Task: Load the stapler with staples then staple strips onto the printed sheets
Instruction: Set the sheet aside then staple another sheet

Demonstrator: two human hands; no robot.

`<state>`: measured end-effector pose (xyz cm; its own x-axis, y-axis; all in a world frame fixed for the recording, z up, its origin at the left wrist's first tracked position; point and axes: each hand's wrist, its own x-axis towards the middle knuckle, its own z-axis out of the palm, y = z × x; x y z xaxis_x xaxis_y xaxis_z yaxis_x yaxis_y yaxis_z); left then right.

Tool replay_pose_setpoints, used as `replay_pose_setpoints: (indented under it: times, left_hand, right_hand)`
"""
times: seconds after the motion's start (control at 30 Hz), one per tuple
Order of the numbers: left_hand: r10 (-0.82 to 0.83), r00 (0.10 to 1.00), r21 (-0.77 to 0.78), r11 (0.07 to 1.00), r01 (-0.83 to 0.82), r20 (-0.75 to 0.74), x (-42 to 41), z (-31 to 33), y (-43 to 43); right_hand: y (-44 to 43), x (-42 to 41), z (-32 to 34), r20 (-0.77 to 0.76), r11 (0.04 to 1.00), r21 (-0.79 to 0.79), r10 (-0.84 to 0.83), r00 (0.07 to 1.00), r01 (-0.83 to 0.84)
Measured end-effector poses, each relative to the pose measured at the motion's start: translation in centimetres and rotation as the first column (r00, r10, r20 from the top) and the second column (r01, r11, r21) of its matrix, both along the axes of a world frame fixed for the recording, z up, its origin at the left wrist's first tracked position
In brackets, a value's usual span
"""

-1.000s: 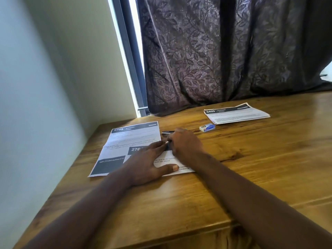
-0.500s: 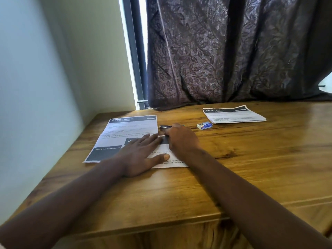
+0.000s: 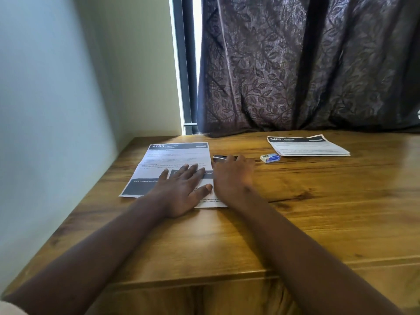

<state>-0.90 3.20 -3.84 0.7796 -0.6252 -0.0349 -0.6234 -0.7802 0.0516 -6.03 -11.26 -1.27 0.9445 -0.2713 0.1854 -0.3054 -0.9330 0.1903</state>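
Two hands stay put since half a second ago. Left hand (image 3: 181, 189) lies flat, fingers spread, pressing dark strip (image 3: 208, 173) onto white printed sheet (image 3: 177, 155). Right hand (image 3: 234, 176), blurred, covers slim dark stapler (image 3: 219, 158) at sheet's right edge; grip unclear. Small blue-white staple box (image 3: 270, 158) and flat paper stack (image 3: 306, 147) sit further right on glossy wood-grain surface (image 3: 318, 212).

The one wide-angle camera sits on the person's head and looks forward and down across the wooden table (image 3: 318, 223), close enough that both forearms reach in from 6 o'clock. The left hand (image 3: 181, 192) and right hand (image 3: 231, 178) lie just below the frame's centre. A curtain (image 3: 306, 64) fills 12 to 3 o'clock and a wall (image 3: 56, 87) fills 9 to 11 o'clock.
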Motion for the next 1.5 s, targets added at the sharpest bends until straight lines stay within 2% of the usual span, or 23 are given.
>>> replay_pose_setpoints:
  times: [0.1, 0.23, 0.47, 0.63, 0.73, 0.87, 0.93, 1.03, 1.1, 1.13, 1.2, 1.23, 1.3, 1.33, 1.4, 1.47, 1.5]
  left_hand:
    - [-0.002, 1.0, 0.004, 1.0, 0.002, -0.006, 0.0, 0.1, 0.0]
    - [-0.016, 1.0, -0.002, 1.0, 0.016, -0.013, 0.1, 0.1, 0.0]
    - [-0.028, 0.999, 0.002, 1.0, 0.028, -0.019, -0.1, 0.6, 0.2]
    - [-0.025, 0.999, -0.012, 1.0, 0.024, -0.022, -0.1, 0.4, 0.2]
    - [-0.019, 1.0, -0.031, 0.999, 0.018, -0.021, -0.3, 0.5, 0.0]
    - [-0.017, 1.0, -0.071, 0.997, 0.015, -0.022, -0.3, 0.6, 0.2]
    - [-0.017, 0.999, -0.114, 0.993, 0.013, -0.028, -0.1, 0.7, 0.1]
    - [0.002, 1.0, -0.236, 0.972, -0.009, -0.03, 0.4, 0.4, 0.1]
    - [0.021, 1.0, -0.395, 0.918, -0.018, 0.003, 0.3, 0.9, 0.0]
    - [0.034, 0.999, -0.508, 0.861, -0.015, 0.029, 0.3, 1.1, -0.2]
    - [0.089, 0.994, -0.726, 0.688, -0.022, 0.055, 0.9, 1.3, -0.5]
    - [0.119, 0.992, -0.798, 0.601, -0.046, 0.033, 1.4, 1.5, -0.6]
    - [0.125, 0.987, -0.867, 0.473, -0.153, -0.106, 2.3, 2.0, -0.9]
    - [0.098, 0.978, -0.874, 0.439, -0.209, -0.185, 2.7, 2.3, -1.0]
    - [0.001, 0.959, -0.88, 0.397, -0.261, -0.284, 3.0, 2.8, -1.7]
    - [-0.078, 0.949, -0.884, 0.395, -0.252, -0.305, 2.5, 3.0, -2.9]
    - [-0.108, 0.943, -0.886, 0.389, -0.251, -0.315, 2.2, 3.1, -3.6]
  right_hand:
    - [1.2, -0.1, -0.5, -0.028, 0.991, 0.093, -0.091, 0.995, 0.093]
    - [0.5, -1.8, -1.2, 0.047, 0.983, 0.177, -0.057, 0.997, 0.048]
    - [-3.4, -2.5, -1.3, 0.063, 0.984, 0.179, 0.007, 0.998, -0.018]
    - [-5.3, -2.2, -1.5, 0.12, 0.987, 0.162, -0.002, 0.993, -0.017]
    - [-5.1, -1.3, -1.8, 0.163, 0.977, 0.213, -0.02, 0.986, -0.015]
    - [-5.1, 0.0, -1.9, 0.282, 0.928, 0.37, -0.063, 0.957, -0.048]
    - [-5.5, 0.3, -2.0, 0.368, 0.894, 0.431, -0.048, 0.929, -0.124]
    - [-6.5, 0.1, -2.2, 0.513, 0.784, 0.543, -0.026, 0.858, -0.301]
    - [-7.0, -0.4, -1.8, 0.584, 0.702, 0.593, -0.039, 0.811, -0.394]
    - [-7.4, -0.4, -1.8, 0.628, 0.682, 0.585, -0.041, 0.777, -0.438]
    - [-8.0, -0.5, -1.9, 0.694, 0.67, 0.561, -0.06, 0.718, -0.487]
    - [-8.1, -0.6, -1.9, 0.712, 0.661, 0.562, -0.083, 0.697, -0.496]
    - [-8.4, -0.8, -1.8, 0.726, 0.655, 0.561, -0.097, 0.68, -0.506]
    - [-8.6, -0.9, -2.0, 0.718, 0.684, 0.552, -0.1, 0.689, -0.477]
    - [-8.9, -1.1, -2.0, 0.694, 0.819, 0.467, -0.106, 0.712, -0.334]
    - [-8.8, -1.4, -1.1, 0.729, 0.931, 0.289, -0.064, 0.681, -0.222]
    - [-8.7, -1.3, -0.7, 0.751, 0.955, 0.196, 0.001, 0.661, -0.224]
